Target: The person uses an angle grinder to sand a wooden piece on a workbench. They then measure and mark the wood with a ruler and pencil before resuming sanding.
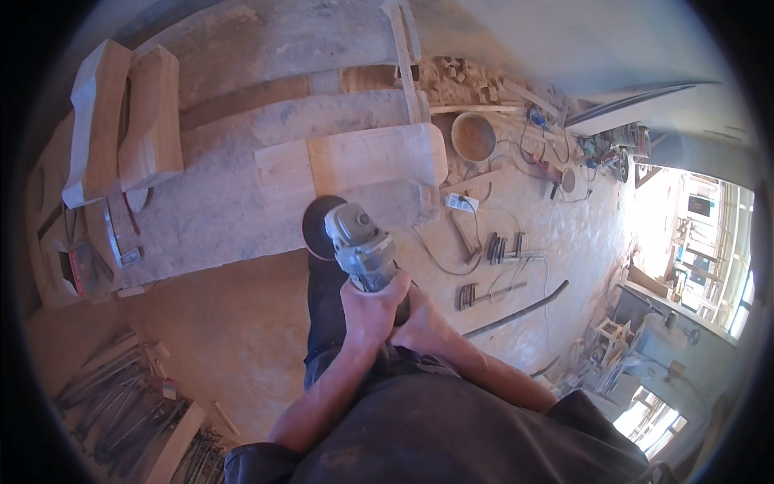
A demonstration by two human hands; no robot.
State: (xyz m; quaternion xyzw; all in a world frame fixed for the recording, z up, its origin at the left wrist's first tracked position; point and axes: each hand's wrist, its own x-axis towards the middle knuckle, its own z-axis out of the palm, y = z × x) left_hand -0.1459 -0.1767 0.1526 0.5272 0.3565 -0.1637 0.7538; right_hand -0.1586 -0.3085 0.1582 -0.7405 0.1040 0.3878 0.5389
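An angle grinder with a grey metal head is held in front of my body. My left hand wraps round its body, and my right hand is closed round the rear part, close behind the left. The dark round disc at its head is tilted, near the front edge of a pale wooden board. Whether the disc touches the wood I cannot tell. The board, with a rounded right end and a darker band across it, lies on a dusty workbench.
Two thick shaped wooden pieces rest at the bench's left end. On the floor to the right are a round bucket, a white power strip, several clamps, loose cables and a red power tool. Long bars lie at lower left.
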